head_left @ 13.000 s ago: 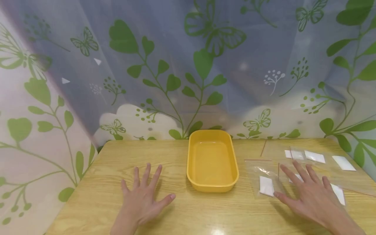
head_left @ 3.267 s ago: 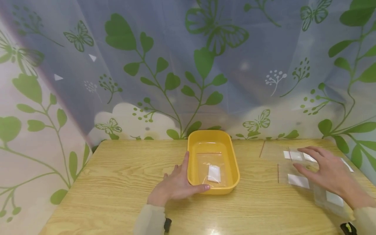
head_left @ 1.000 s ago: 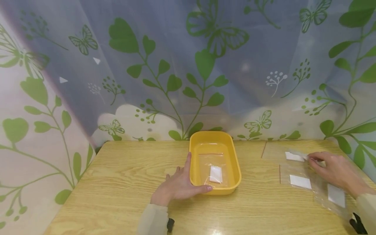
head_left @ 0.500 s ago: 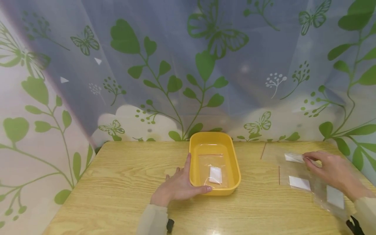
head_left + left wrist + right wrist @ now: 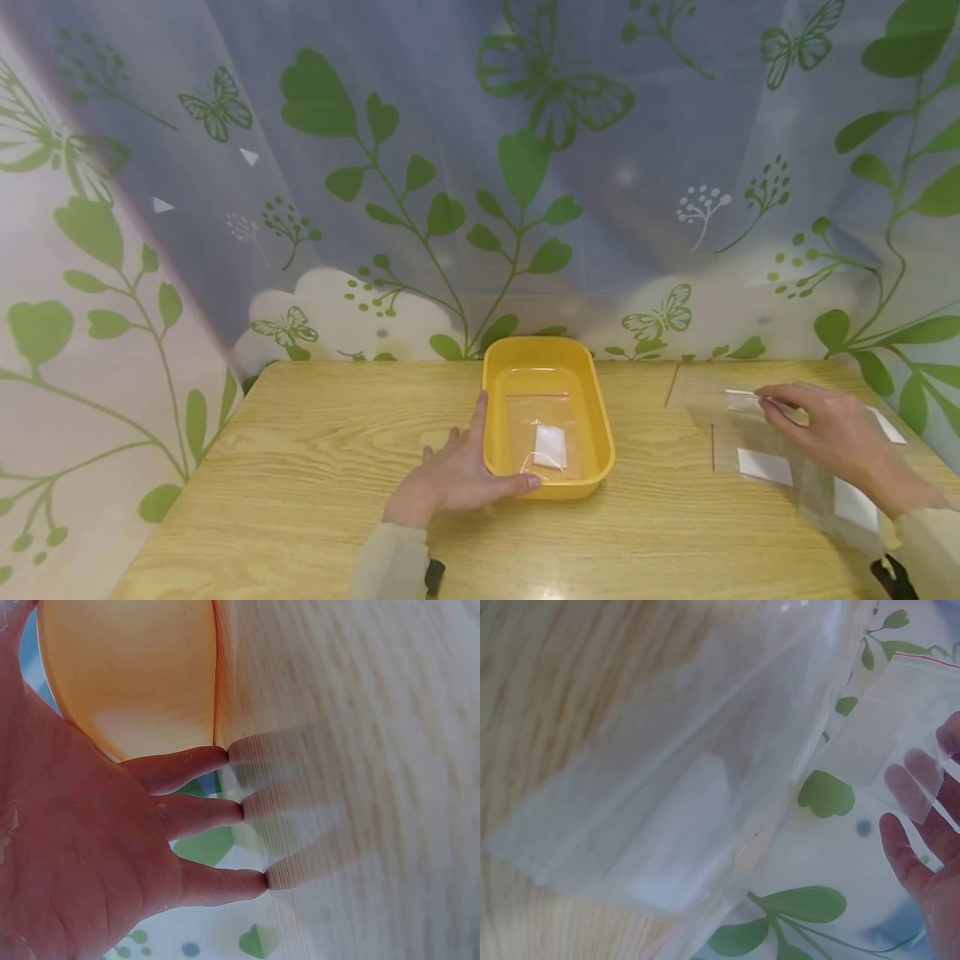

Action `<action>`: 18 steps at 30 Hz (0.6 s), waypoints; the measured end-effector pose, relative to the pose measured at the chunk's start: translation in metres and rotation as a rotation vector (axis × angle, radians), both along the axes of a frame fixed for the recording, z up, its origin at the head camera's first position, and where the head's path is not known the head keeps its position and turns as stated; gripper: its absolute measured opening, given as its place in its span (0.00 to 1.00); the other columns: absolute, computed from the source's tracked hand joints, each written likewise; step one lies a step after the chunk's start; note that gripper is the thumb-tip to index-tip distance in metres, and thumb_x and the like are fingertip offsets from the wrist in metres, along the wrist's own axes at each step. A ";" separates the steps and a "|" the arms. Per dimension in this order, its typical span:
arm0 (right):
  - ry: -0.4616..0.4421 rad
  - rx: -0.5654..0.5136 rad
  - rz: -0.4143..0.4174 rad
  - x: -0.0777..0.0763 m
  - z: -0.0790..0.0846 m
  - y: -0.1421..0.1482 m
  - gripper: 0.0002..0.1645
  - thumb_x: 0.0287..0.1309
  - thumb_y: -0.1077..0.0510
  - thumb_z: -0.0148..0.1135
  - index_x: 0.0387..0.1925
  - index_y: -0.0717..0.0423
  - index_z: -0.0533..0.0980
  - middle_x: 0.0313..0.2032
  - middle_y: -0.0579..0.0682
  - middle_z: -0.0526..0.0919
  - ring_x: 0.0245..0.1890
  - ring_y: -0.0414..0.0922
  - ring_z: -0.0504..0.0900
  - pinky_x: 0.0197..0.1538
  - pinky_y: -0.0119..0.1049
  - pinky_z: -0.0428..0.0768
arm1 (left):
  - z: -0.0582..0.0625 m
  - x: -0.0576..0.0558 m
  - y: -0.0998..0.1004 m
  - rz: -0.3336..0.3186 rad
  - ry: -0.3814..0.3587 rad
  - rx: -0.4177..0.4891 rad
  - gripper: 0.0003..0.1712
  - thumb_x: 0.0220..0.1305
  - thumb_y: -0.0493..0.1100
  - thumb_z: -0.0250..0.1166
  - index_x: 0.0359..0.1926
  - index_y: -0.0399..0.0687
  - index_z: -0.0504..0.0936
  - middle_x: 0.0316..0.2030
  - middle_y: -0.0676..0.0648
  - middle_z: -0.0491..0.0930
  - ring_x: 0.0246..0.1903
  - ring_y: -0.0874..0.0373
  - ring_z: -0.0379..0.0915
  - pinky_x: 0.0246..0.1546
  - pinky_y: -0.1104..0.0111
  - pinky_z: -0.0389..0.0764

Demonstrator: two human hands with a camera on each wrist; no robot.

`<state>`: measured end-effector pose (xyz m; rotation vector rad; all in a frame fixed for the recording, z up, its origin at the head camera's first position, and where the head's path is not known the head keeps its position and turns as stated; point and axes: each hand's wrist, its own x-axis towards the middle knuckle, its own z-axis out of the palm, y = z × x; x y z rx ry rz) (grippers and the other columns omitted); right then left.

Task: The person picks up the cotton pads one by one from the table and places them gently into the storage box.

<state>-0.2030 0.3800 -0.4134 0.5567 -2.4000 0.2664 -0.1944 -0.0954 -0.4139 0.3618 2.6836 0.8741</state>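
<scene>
on table [image 5: 330, 450]: tray [image 5: 558, 492], mid-width, near back edge | in tray: 1 bag [image 5: 521, 425], 1 insert [image 5: 551, 447] inside | touching tray's left and front: left hand [image 5: 453, 479] | right of tray: loose bags [image 5: 726, 454], spread back to front | over loose bags: right hand [image 5: 840, 425], 1 held bag [image 5: 866, 739] in fingertips | behind table and along left side: curtain [image 5: 450, 100]

We see the left hand [image 5: 82, 825] with its palm toward us, close along the curved rim of the orange-yellow container [image 5: 135, 667]. Three fingers [image 5: 199, 815] reach out straight and apart, their tips resting on the tabletop [image 5: 390, 750], where the glossy wood grain mirrors them. The container stands just beside the uppermost of these. Between and below the fingers, past the tabletop's edge, we make out a pale backdrop [image 5: 225, 922] with green leaves [image 5: 259, 941] and a grey-blue dot [image 5: 190, 949].
</scene>
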 end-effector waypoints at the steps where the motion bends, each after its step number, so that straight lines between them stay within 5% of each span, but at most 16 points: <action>1: 0.002 -0.005 0.008 0.000 0.001 -0.001 0.14 0.49 0.67 0.74 0.40 0.53 0.88 0.34 0.53 0.92 0.29 0.45 0.87 0.28 0.28 0.74 | 0.000 0.000 0.000 0.000 0.001 0.002 0.78 0.48 0.83 0.65 0.81 0.64 0.23 0.74 0.35 0.66 0.77 0.30 0.50 0.69 0.24 0.48; 12: 0.028 -0.028 0.068 -0.002 0.009 -0.018 0.19 0.44 0.70 0.75 0.40 0.51 0.88 0.31 0.48 0.92 0.27 0.35 0.84 0.30 0.23 0.72 | -0.001 -0.001 -0.001 -0.005 0.007 0.016 0.79 0.47 0.84 0.65 0.81 0.65 0.22 0.75 0.34 0.63 0.78 0.31 0.49 0.68 0.23 0.47; 18: 0.050 -0.044 0.101 -0.001 0.014 -0.028 0.21 0.42 0.71 0.75 0.41 0.52 0.88 0.31 0.48 0.92 0.27 0.38 0.87 0.29 0.25 0.75 | -0.001 -0.002 -0.001 -0.003 -0.004 0.006 0.79 0.47 0.84 0.65 0.81 0.65 0.22 0.77 0.36 0.61 0.78 0.32 0.48 0.69 0.24 0.47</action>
